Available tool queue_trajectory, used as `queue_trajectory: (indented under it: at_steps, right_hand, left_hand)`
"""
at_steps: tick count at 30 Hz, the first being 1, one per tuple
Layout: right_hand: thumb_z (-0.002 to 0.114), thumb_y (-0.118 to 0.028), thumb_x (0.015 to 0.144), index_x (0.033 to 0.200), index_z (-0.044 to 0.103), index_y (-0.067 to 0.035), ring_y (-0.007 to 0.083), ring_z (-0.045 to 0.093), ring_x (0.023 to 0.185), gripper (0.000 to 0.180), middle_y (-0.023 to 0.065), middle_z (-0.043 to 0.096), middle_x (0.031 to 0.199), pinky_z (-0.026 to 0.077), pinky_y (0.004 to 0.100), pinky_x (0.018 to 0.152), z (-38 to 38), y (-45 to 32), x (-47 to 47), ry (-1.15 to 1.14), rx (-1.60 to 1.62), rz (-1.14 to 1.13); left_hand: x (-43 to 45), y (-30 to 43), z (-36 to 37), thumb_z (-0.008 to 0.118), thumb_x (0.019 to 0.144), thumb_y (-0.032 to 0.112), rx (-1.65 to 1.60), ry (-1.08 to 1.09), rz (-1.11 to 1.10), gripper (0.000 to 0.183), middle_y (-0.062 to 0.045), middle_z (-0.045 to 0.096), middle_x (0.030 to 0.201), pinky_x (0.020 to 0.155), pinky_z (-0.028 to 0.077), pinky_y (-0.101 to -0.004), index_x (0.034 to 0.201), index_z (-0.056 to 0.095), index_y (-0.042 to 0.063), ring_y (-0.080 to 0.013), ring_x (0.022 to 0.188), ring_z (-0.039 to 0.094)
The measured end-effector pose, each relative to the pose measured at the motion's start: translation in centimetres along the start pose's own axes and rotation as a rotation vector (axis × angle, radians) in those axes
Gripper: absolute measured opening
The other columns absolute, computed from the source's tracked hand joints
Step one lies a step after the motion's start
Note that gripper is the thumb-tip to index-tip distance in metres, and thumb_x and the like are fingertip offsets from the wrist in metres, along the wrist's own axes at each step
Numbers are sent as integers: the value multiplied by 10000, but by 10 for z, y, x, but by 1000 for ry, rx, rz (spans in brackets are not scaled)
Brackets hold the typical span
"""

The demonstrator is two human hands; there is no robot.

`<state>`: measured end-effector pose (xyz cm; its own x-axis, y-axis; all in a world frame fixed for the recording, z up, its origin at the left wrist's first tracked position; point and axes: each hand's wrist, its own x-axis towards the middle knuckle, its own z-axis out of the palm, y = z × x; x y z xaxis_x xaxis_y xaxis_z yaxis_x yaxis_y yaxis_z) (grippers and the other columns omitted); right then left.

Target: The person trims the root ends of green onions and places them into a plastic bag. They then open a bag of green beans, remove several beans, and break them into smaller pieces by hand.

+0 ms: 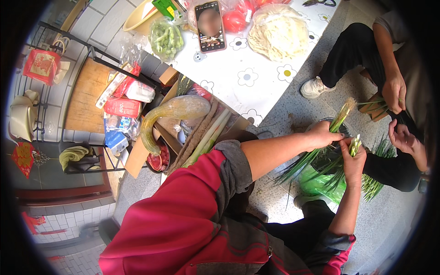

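Observation:
My left hand (323, 136) is closed on a bunch of thin green onions or chives (340, 118), its root ends up and long green leaves hanging down. My right hand (354, 161) grips a smaller bunch with pale, clean ends (355, 145). The fingertips of both hands meet or nearly meet between the bunches. Below them are a dark container (325, 165), partly hidden by the leaves, and a green plastic bag (319, 184). More of the green stalks (374, 187) lie on the floor beside it.
A co-worker's hand (394, 91) at the right holds a few green stalks; a leg reaches near the container. A flowered tabletop (264, 86) bears a phone (210, 27), bagged noodles (279, 32) and bagged green vegetables (165, 38). A long squash (175, 110) lies by cardboard boxes.

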<state>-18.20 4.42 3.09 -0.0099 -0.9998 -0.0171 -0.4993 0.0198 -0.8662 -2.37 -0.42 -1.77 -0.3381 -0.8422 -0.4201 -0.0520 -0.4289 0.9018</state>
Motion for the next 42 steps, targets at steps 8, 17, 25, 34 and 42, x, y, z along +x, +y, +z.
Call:
queue_trajectory:
  at_steps: [8,17,25,34,42]
  right_hand:
    - [668,-163,931,838,574,-16,75,477,683,198,-32,529,717,400,220,645,-6,0,5,168,147,-79]
    - [703,-160,894,886,658,-4,62,545,661,163,-6,634,756,416,217,588,4,3,-1,-94,162,143]
    - [694,-109,888,919,674,9,59,524,617,124,-1,632,747,424,228,555,16,4,1,-54,222,231]
    - [726,-192,862,852,659,-59,46,457,598,149,-62,526,665,355,228,549,-3,8,3,-2,119,252]
    - [764,-213,831,902,677,-21,62,524,653,223,-15,623,719,429,251,586,-7,20,0,-31,212,258]
  left_hand:
    - [-3,4,0,672,908,356,-49,13,-31,310,-11,523,685,486,391,-272,888,554,71,-99,571,480]
    - [-1,-1,8,523,995,363,-434,-129,-206,340,-86,620,889,588,543,-296,1012,591,30,-146,709,605]
    - [-5,-3,5,497,1001,246,-333,-190,-123,247,-72,635,1010,642,560,-301,1102,592,42,-151,797,619]
    - [4,7,-13,531,987,269,-236,7,-72,345,-165,661,1087,836,552,-350,1164,596,-21,-225,961,662]
    - [-9,15,-13,499,1012,286,-210,-114,-8,295,-47,610,970,763,537,-277,1138,613,45,-117,812,575]
